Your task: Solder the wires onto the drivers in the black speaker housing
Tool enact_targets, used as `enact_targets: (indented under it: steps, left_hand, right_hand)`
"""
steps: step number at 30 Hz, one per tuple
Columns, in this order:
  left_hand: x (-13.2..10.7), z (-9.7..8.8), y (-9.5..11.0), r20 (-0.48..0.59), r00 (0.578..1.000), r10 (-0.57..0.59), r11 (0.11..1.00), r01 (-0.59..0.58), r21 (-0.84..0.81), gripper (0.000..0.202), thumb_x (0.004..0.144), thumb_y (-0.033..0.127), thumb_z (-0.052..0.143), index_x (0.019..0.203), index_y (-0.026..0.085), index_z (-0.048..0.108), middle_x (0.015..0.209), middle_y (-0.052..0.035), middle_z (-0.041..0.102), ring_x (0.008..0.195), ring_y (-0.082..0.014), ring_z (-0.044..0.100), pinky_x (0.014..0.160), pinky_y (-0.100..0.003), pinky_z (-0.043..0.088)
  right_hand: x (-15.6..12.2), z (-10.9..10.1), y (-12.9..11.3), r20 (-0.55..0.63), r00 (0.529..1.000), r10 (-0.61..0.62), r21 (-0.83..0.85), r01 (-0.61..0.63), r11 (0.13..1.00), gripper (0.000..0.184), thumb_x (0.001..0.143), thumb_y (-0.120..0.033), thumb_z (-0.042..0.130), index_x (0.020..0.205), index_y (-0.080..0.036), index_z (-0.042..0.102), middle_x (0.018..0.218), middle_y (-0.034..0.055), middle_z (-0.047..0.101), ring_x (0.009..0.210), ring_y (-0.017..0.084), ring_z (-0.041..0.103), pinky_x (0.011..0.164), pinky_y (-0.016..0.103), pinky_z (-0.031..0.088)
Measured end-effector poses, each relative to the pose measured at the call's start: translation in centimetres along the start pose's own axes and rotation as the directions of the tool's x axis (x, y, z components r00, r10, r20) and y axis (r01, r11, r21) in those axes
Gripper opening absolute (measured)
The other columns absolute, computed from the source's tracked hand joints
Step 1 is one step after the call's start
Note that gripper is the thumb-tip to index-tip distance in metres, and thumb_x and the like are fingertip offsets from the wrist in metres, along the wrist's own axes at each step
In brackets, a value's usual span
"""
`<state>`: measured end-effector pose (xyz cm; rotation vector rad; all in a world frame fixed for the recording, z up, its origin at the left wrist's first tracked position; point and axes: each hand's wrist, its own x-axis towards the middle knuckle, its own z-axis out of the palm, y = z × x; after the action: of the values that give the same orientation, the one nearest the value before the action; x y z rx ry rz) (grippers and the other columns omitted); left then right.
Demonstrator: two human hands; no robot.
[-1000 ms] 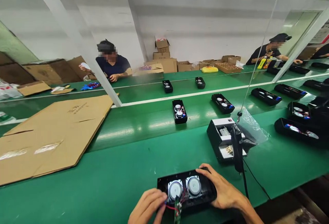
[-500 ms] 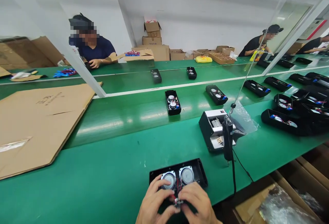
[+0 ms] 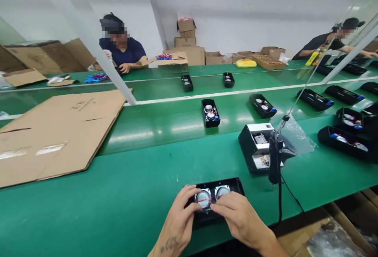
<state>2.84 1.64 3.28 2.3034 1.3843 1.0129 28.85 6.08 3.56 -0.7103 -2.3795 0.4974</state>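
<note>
Two hands on the speaker tray [image 3: 220,200] at the bench's near edge, just in front of the screwdriver [image 3: 275,162]. Left hand [image 3: 180,219] and right hand [image 3: 239,217] pinch thin red wires [image 3: 206,201] over the drivers. Tray looks light, rigid; hold by rim, wires prob. fragile. Fingertips hide the wire ends; tray's near side covered.

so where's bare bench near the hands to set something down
Biggest free patch: green bench between the cardboard sheet and the speaker case under the left hand and right hand. A narrower gap lies between that case and the black-and-white box. The right is crowded: hanging driver, plastic bag, more cases.
</note>
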Motion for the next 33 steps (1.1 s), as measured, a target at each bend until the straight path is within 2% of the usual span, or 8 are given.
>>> enact_targets:
  steps: [5,9,12,17,20,24,28,33]
  left_hand:
    - [-0.8,0.0,0.2,0.238,0.971,-0.034,0.982,-0.011,0.187,0.041,0.089,0.013,0.069,0.128,0.027,0.069,0.159,-0.0099,0.06,0.157,-0.0397,0.044,0.125,-0.074,0.042]
    - [-1.6,1.9,-0.9,0.292,0.956,-0.028,0.964,-0.052,0.262,0.044,0.076,0.013,0.085,0.117,0.025,0.073,0.153,-0.0092,0.064,0.158,-0.0444,0.041,0.126,-0.078,0.037]
    - [-1.8,2.8,-1.6,0.276,0.961,-0.001,0.961,-0.075,0.266,0.032,0.077,0.014,0.087,0.105,0.025,0.076,0.148,-0.0063,0.067,0.159,-0.0438,0.039,0.13,-0.078,0.028]
    - [-1.1,2.5,-2.0,0.34,0.939,0.044,0.969,-0.123,0.214,0.027,0.081,0.023,0.085,0.107,0.027,0.079,0.15,-0.0039,0.067,0.161,-0.0446,0.035,0.133,-0.078,0.014]
    - [-0.9,2.3,-2.1,0.352,0.933,0.073,0.961,-0.16,0.224,0.021,0.082,0.027,0.085,0.102,0.027,0.079,0.151,-0.0023,0.067,0.162,-0.0433,0.032,0.135,-0.074,0.004]
    - [-1.2,2.8,-2.0,0.275,0.951,0.142,0.934,-0.22,0.28,0.02,0.082,0.034,0.088,0.098,0.025,0.079,0.151,-0.0017,0.067,0.164,-0.0397,0.03,0.138,-0.064,-0.006]
    - [-1.6,3.2,-1.8,0.238,0.955,0.178,0.91,-0.252,0.328,0.026,0.082,0.033,0.089,0.104,0.023,0.079,0.151,-0.0015,0.068,0.165,-0.0396,0.027,0.139,-0.06,-0.007]
    - [-1.8,3.7,-2.6,0.248,0.96,0.131,0.945,-0.197,0.262,0.03,0.078,0.039,0.093,0.103,0.027,0.082,0.15,-0.0018,0.069,0.163,-0.0426,0.032,0.137,-0.067,0.0]
  right_hand:
    - [1.3,0.5,-1.1,0.288,0.954,0.084,-0.158,-0.039,0.987,0.031,0.095,0.001,0.056,0.112,-0.018,0.073,0.095,0.0044,0.079,0.083,0.024,0.071,0.075,0.036,0.054]
    - [1.9,0.6,-1.4,0.445,0.88,0.168,-0.133,-0.12,0.984,0.039,0.092,0.004,0.052,0.112,-0.02,0.075,0.099,0.004,0.081,0.087,0.021,0.074,0.079,0.033,0.054]
    - [2.1,0.4,-1.3,0.488,0.852,0.187,-0.07,-0.175,0.982,0.047,0.084,0.003,0.052,0.117,-0.022,0.076,0.104,0.0061,0.082,0.09,0.022,0.075,0.081,0.033,0.055]
    - [1.9,0.5,-1.3,0.479,0.85,0.218,-0.025,-0.236,0.972,0.041,0.082,-0.009,0.059,0.118,-0.019,0.076,0.103,0.0113,0.08,0.091,0.027,0.074,0.088,0.037,0.058]
    - [0.9,1.2,-1.5,0.413,0.883,0.222,0.006,-0.246,0.969,0.036,0.084,-0.012,0.057,0.114,-0.019,0.077,0.102,0.0105,0.079,0.088,0.026,0.072,0.09,0.037,0.058]
    - [-0.6,2.3,-1.9,0.29,0.935,0.204,0.017,-0.218,0.976,0.041,0.081,-0.01,0.056,0.116,-0.02,0.075,0.103,0.0098,0.079,0.086,0.025,0.07,0.086,0.038,0.055]
    - [-1.2,3.0,-2.4,0.24,0.952,0.19,0.025,-0.202,0.979,0.043,0.076,-0.009,0.06,0.117,-0.018,0.071,0.106,0.0107,0.079,0.088,0.026,0.07,0.089,0.041,0.053]
    - [-1.5,3.8,-2.4,0.243,0.943,0.225,-0.037,-0.223,0.974,0.032,0.086,-0.006,0.058,0.112,-0.021,0.067,0.104,0.0079,0.078,0.092,0.025,0.072,0.097,0.041,0.05]
